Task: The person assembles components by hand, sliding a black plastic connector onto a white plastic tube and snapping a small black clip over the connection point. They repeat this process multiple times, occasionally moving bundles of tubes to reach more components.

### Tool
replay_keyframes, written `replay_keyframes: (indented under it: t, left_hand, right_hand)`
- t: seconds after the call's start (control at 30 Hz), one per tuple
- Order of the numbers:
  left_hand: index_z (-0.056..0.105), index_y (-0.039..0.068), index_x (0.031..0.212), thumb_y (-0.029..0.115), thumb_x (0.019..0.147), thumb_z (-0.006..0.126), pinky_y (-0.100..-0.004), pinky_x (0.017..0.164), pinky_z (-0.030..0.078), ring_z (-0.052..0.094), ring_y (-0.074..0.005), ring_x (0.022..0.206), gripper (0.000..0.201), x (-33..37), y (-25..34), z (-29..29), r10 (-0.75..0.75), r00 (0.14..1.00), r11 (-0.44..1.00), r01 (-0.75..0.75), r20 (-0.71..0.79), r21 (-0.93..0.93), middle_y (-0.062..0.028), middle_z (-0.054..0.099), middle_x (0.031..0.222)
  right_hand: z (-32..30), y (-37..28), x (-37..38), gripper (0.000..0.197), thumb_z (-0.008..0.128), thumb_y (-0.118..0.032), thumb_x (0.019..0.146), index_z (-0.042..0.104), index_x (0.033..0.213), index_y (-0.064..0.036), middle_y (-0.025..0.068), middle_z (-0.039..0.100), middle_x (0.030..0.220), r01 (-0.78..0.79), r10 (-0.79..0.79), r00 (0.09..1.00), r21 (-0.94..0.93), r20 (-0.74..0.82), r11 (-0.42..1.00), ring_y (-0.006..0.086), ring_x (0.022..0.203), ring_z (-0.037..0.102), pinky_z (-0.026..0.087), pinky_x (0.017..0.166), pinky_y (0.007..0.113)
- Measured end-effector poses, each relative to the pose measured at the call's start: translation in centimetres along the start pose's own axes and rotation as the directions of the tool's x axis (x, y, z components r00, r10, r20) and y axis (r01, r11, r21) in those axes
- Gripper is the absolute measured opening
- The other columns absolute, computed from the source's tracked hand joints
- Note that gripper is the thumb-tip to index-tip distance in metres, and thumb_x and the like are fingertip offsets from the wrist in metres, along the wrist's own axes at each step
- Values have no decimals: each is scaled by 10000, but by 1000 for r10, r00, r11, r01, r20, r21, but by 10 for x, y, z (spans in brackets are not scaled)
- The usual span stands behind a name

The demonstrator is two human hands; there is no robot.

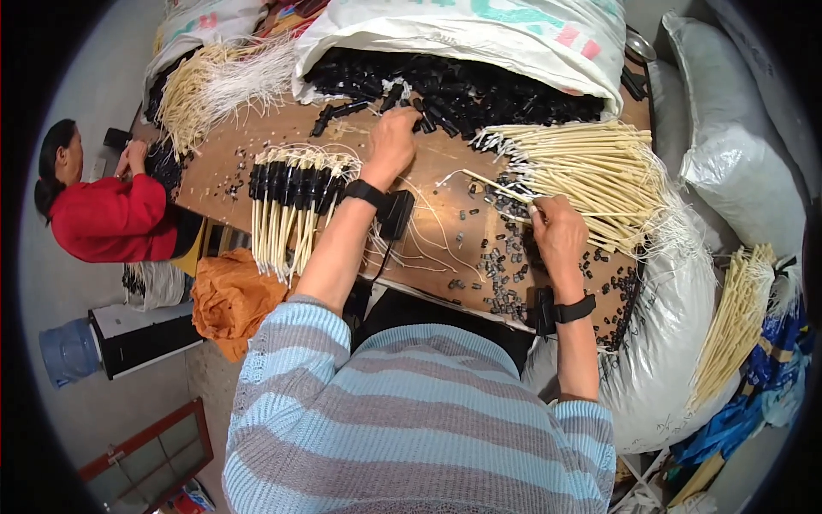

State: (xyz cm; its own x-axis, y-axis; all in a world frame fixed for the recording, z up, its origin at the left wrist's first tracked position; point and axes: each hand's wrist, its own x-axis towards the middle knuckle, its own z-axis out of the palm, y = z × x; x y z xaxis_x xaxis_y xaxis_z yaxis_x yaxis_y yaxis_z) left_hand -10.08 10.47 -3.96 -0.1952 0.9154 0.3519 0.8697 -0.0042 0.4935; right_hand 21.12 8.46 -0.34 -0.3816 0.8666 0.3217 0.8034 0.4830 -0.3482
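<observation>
My left hand [392, 144] is at the edge of a heap of black plastic tube pieces [437, 86] spilling from the mouth of a white sack. Its fingers are closed among the pieces; what they hold, if anything, is hidden. My right hand [559, 231] pinches a thin cream stick [492, 182] with a white wire end, beside a large bundle of similar sticks [591, 171]. Left of my left forearm, a row of cream sticks with black tubes fitted on them [295, 193] lies side by side, white ends toward me.
Small black bits [505, 274] litter the brown table [342, 141]. The white sack [479, 30] stands at the back. A black device [395, 214] with a cable sits by my left wrist. Full sacks [668, 343] crowd the right. Another person in red [111, 214] works at the left end.
</observation>
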Motion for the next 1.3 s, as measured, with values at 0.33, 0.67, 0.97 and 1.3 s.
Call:
replay_keyframes:
  t: [0.33,0.67,0.97,1.3]
  left_hand:
    - [684,68,958,19,710,670,-366,803,436,546,-269,888,253,-36,34,-9,176,984,981,-177,23,85,-64,625,911]
    - [608,48,1062,-22,785,549,-286,702,472,570,-167,759,292,-64,60,-22,-29,888,732,332,459,-596,-37,589,819]
    - [661,164,1087,23,655,678,-358,697,507,611,-273,778,455,-79,97,-30,601,753,766,-445,268,-465,-56,632,844]
    - [632,83,946,189,882,608,-319,490,468,589,-197,523,126,-103,66,-24,169,948,985,-150,271,-89,-67,637,691]
  right_hand:
    - [-1,3,11,164,647,-35,769,614,927,-64,95,610,762,210,-217,971,-78,-102,975,285,646,573,431,603,387]
    - [-32,-15,-37,235,659,-51,799,685,1032,-62,116,651,781,91,-113,992,288,60,953,247,604,611,476,565,318]
    - [-26,-44,-48,328,699,-34,732,633,1049,-90,129,617,912,-65,52,990,97,131,993,335,753,635,509,633,396]
    - [-45,-4,-47,105,686,-118,818,614,797,-44,68,656,1149,-327,234,926,939,296,104,39,633,515,415,542,194]
